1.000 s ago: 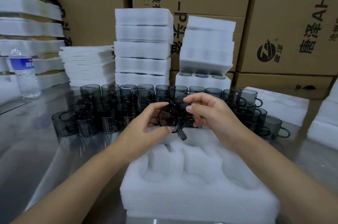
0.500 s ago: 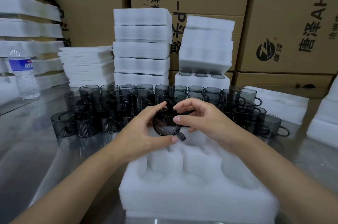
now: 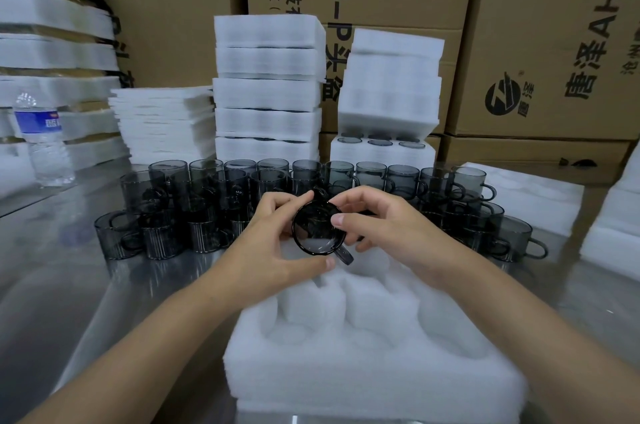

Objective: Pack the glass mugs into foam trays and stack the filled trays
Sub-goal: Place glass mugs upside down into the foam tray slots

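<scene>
Head view: both hands grip one smoky grey glass mug (image 3: pixel 317 228), held in the air just above the far edge of a white foam tray (image 3: pixel 363 364). The left hand (image 3: pixel 273 250) curls round the mug's left side, forefinger at the top and thumb underneath. The right hand (image 3: pixel 384 226) pinches it from the right, thumb tip on the rim and the other fingers curled behind. The mug is tipped on its side, so one round end faces the camera and its handle points down and to the right.

The tray lies on a shiny, reflective metal table (image 3: pixel 69 285), nearest the person. Its round, soft-edged pockets are all empty, and the foam looks fibrous and layered.

Just beyond the hands, a crowd of matching grey ribbed glass mugs (image 3: pixel 214 202) stands upright in packed rows across the table, handles mostly turned right. Behind them rise two stacks of thick white foam trays, a tall one (image 3: pixel 266 91) and a leaning one (image 3: pixel 389 88) whose bottom tray shows mug rims. To the left are a pile of thin white foam sheets (image 3: pixel 162 122) and a clear plastic water bottle with a blue label (image 3: pixel 43 139). More foam slabs (image 3: pixel 526 202) lie at the right.

Large brown cardboard boxes with black printing (image 3: pixel 554 43) wall in the back.
</scene>
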{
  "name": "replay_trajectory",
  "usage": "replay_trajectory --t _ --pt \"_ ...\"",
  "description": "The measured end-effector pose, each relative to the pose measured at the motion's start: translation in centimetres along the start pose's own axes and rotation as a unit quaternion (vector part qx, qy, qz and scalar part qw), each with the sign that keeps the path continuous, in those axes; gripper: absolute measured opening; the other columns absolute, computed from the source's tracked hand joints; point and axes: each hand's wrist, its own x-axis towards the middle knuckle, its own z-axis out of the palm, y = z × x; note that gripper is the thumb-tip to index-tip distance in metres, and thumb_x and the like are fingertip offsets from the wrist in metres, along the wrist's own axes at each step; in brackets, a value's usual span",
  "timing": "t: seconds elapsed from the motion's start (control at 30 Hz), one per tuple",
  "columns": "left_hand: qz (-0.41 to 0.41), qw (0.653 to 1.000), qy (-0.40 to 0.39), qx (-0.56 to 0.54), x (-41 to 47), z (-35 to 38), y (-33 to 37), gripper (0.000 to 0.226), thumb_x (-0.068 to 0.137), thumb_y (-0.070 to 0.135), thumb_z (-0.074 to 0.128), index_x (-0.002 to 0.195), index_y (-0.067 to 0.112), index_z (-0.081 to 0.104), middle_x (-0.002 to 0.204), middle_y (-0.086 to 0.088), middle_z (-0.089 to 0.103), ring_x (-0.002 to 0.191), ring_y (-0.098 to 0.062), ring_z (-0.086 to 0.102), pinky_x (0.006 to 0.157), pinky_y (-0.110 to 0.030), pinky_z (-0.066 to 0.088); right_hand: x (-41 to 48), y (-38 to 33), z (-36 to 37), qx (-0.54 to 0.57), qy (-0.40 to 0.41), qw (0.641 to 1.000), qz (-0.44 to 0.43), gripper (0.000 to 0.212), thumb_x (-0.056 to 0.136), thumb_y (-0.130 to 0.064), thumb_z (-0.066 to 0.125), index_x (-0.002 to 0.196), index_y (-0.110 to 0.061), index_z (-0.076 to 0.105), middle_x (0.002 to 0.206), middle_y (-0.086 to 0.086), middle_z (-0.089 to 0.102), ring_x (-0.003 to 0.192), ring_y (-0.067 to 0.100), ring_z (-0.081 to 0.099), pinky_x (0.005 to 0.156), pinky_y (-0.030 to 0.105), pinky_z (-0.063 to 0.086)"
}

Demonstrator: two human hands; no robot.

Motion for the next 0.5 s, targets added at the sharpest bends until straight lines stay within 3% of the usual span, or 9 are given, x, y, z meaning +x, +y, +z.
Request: replay_trajectory --t 0.2,0.4,0.5 --pt "0.003 1.000 0.008 0.005 -0.13 0.10 0.03 0.088 0.052 0.065 0.069 0.132 0.047 0.039 0.113 0.028 0.041 0.108 0.006 0.048 0.090 -0.004 0.034 -0.03 0.08 -0.03 -0.009 -0.004 1.000 0.006 0.015 0.085 -0.024 0.066 0.100 -0.029 0.067 0.096 -0.011 0.066 0.070 0.003 0.062 0.066 0.018 0.048" --pt "0.001 1.000 0.022 -0.019 -0.26 0.13 0.22 0.077 0.053 0.062 0.071 0.123 0.048 0.042 0.120 0.019 0.051 0.105 -0.002 0.055 0.093 -0.023 0.045 0.10 0.21 -0.01 -0.013 -0.005 1.000 0.007 0.016 0.085 -0.025 0.067 0.099 -0.033 0.066 0.092 -0.015 0.067 0.071 0.005 0.063 0.066 0.018 0.048" --pt "0.002 0.999 0.027 -0.031 -0.25 0.13 0.18 0.065 0.058 0.059 0.071 0.116 0.047 0.044 0.112 0.019 0.060 0.103 -0.001 0.059 0.093 -0.029 0.048 0.03 0.29 -0.10 -0.010 -0.005 1.000 0.002 0.018 0.084 -0.026 0.068 0.099 -0.036 0.067 0.087 -0.020 0.068 0.070 0.003 0.063 0.066 0.017 0.048"
